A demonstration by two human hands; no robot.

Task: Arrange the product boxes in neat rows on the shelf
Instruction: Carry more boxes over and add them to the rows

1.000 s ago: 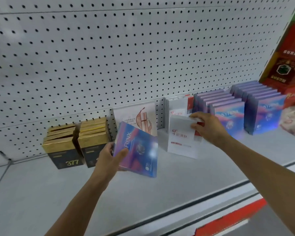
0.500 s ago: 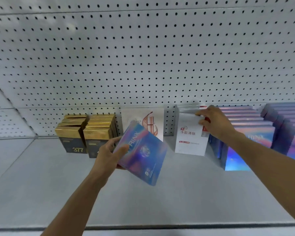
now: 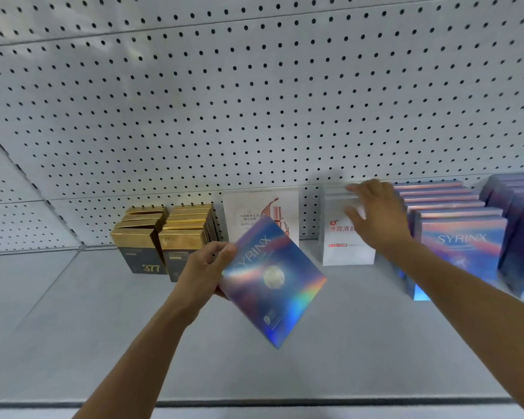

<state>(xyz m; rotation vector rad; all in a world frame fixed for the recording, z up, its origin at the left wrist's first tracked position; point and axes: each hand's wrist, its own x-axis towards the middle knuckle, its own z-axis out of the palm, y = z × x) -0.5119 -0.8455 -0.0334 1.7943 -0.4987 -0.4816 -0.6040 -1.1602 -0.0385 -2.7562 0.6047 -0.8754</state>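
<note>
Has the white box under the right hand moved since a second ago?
Yes. The white box, tilted forward off the shelf before, now stands upright in its row beside the SYRINX boxes, the right hand opening.

box rows (image 3: 454,225) on shelf (image 3: 73,328), against pegboard (image 3: 254,101)

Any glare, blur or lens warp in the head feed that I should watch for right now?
Head view: rainbow glare streaks across the holographic SYRINX box held in the left hand; the right hand is slightly motion-blurred over the white boxes with red print and casts a soft shadow on the white pegboard back panel; wide-angle warp bends the pegboard seams; lighting is otherwise even.
</note>
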